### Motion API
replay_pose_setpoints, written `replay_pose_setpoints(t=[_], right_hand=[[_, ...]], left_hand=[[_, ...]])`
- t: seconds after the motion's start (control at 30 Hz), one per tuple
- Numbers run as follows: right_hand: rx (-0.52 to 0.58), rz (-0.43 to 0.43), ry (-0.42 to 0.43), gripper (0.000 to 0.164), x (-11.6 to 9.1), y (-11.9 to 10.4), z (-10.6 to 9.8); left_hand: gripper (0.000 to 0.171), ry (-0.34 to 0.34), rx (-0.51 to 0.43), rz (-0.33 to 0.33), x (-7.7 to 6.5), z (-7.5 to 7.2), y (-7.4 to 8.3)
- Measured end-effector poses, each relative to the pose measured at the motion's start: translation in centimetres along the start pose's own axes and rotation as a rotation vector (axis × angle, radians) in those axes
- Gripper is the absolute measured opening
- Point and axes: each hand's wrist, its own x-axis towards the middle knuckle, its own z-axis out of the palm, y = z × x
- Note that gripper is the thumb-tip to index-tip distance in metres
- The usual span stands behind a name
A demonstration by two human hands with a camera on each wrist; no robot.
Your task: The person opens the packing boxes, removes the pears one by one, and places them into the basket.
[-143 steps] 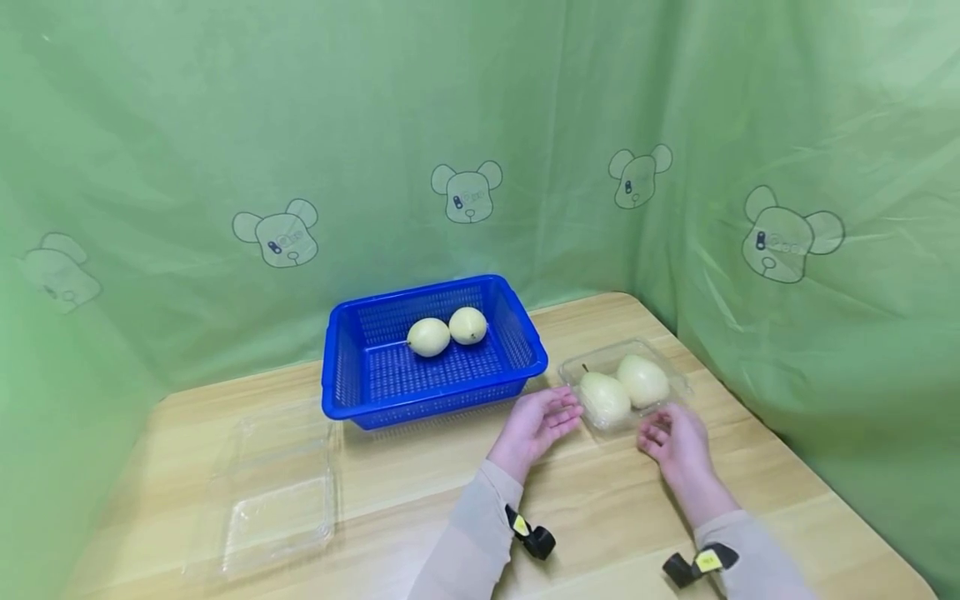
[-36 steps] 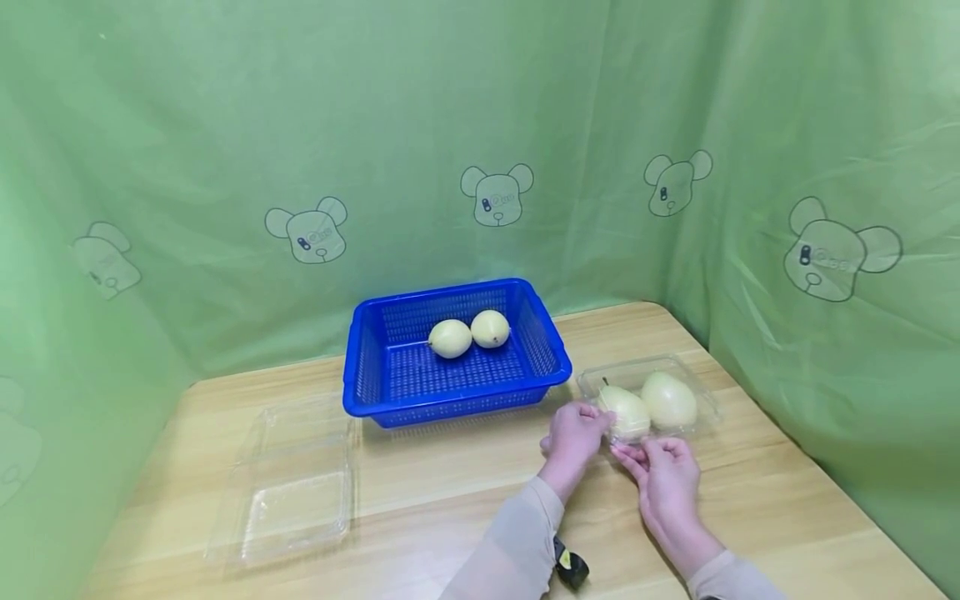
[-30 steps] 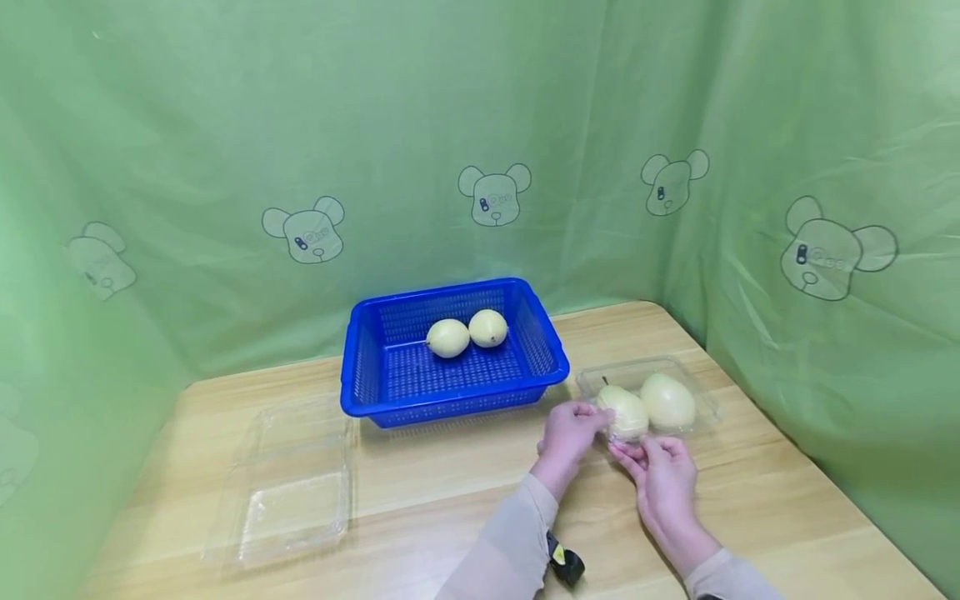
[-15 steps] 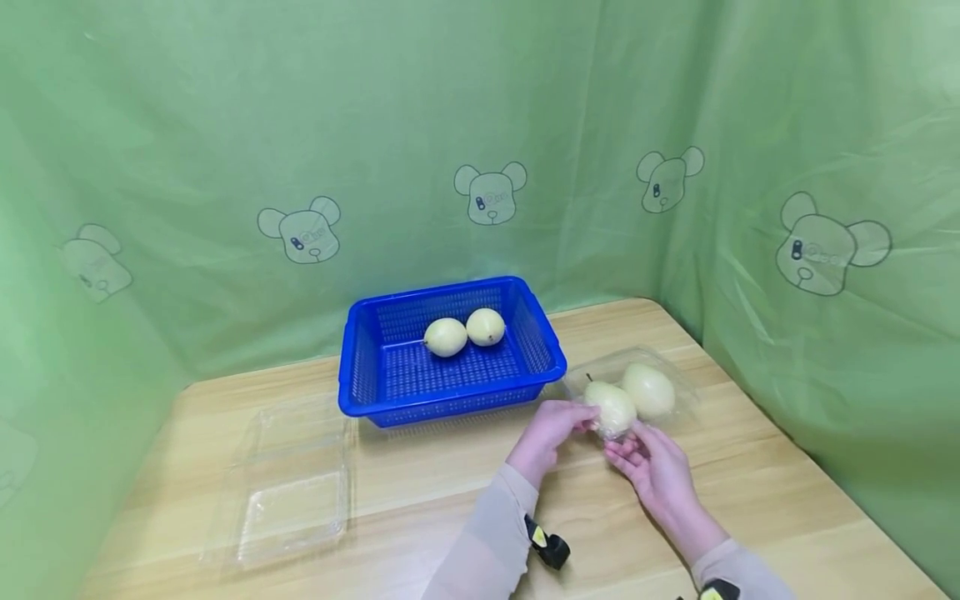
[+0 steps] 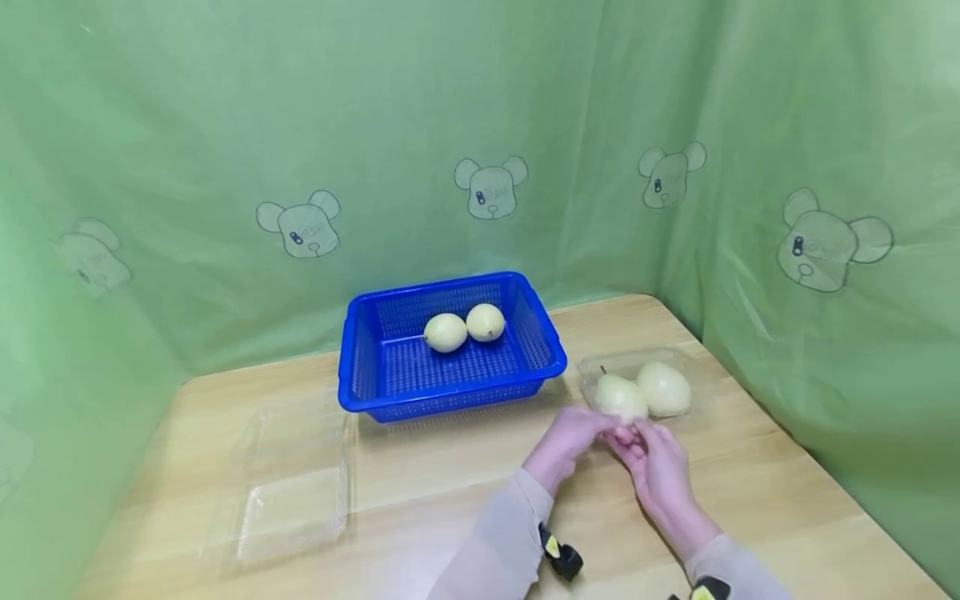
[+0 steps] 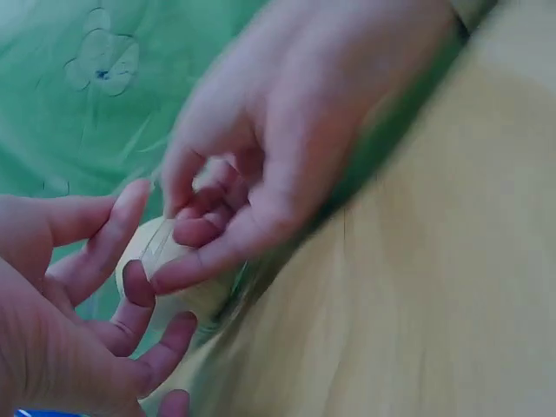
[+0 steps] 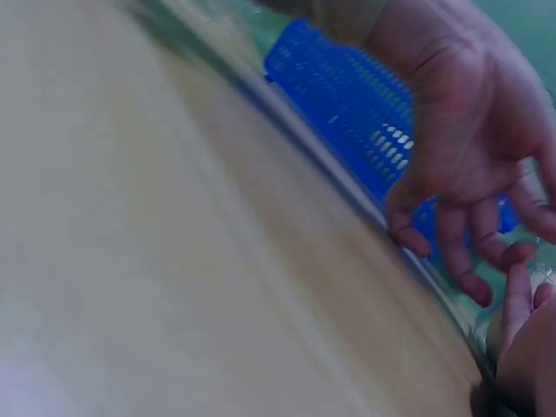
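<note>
A clear plastic clamshell box (image 5: 587, 368) on the right side of the table holds two pale pears, a near one with a stem (image 5: 619, 397) and another pear (image 5: 664, 389) beside it. My left hand (image 5: 567, 440) is at the box's near left corner, its thumb and fingertips curled about the plastic. Next to it, my right hand (image 5: 663, 471) pinches the near edge between thumb and fingers. The left wrist view shows the right hand (image 6: 261, 148) gripping thin clear plastic over a pear (image 6: 204, 295), with the left hand's fingers (image 6: 130, 304) close by.
A blue plastic basket (image 5: 450, 395) with two more pears (image 5: 465, 327) stands at the back middle. At the left lies another clear clamshell box (image 5: 296, 500), opened out. Green curtains (image 5: 390, 125) surround the wooden table (image 5: 420, 500).
From standing apart, both hands have come together at the box's near edge. Within the last half second the box has shifted slightly right, and the left fingers have moved right to meet the right ones.
</note>
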Motion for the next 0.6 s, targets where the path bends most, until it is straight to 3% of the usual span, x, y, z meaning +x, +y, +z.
replay_pose_setpoints(t=[0.1, 0.17, 0.47, 0.6], right_hand=[[0.022, -0.008, 0.058, 0.013, -0.1, -0.8, -0.2], [0.029, 0.012, 0.08, 0.017, 0.0, -0.8, 0.0], [-0.1, 0.072, 0.183, 0.019, 0.1, -1.4, 0.1], [-0.078, 0.057, 0.284, 0.027, 0.2, -2.2, -0.2]], left_hand=[[0.021, 0.014, -0.021, 0.017, 0.1, 0.8, 0.1], [0.021, 0.036, -0.013, 0.016, 0.1, 0.5, 0.0], [0.026, -0.003, -0.075, 0.049, 0.6, -0.1, -0.4], [0.028, -0.019, -0.09, 0.059, 0.7, -0.1, -0.4]])
